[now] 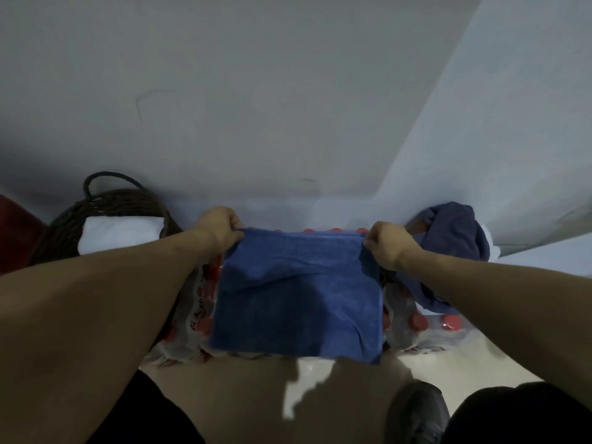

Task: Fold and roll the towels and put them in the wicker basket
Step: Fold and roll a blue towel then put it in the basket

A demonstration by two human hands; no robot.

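Note:
A blue towel [298,302] lies spread and folded over plastic-wrapped packs of red-capped bottles. My left hand [217,229] pinches its far left corner and my right hand [389,243] pinches its far right corner, both lifting the far edge slightly. The dark wicker basket [67,225] with a loop handle stands at the left against the wall, and a white towel [120,233] lies inside it. A crumpled darker blue towel [448,238] is heaped at the right, behind my right wrist.
Shrink-wrapped bottle packs [419,325] with red caps serve as the work surface, close to a pale wall. Something dark red [16,229] sits left of the basket. Pale floor, my knees and a black shoe [416,411] are at the bottom.

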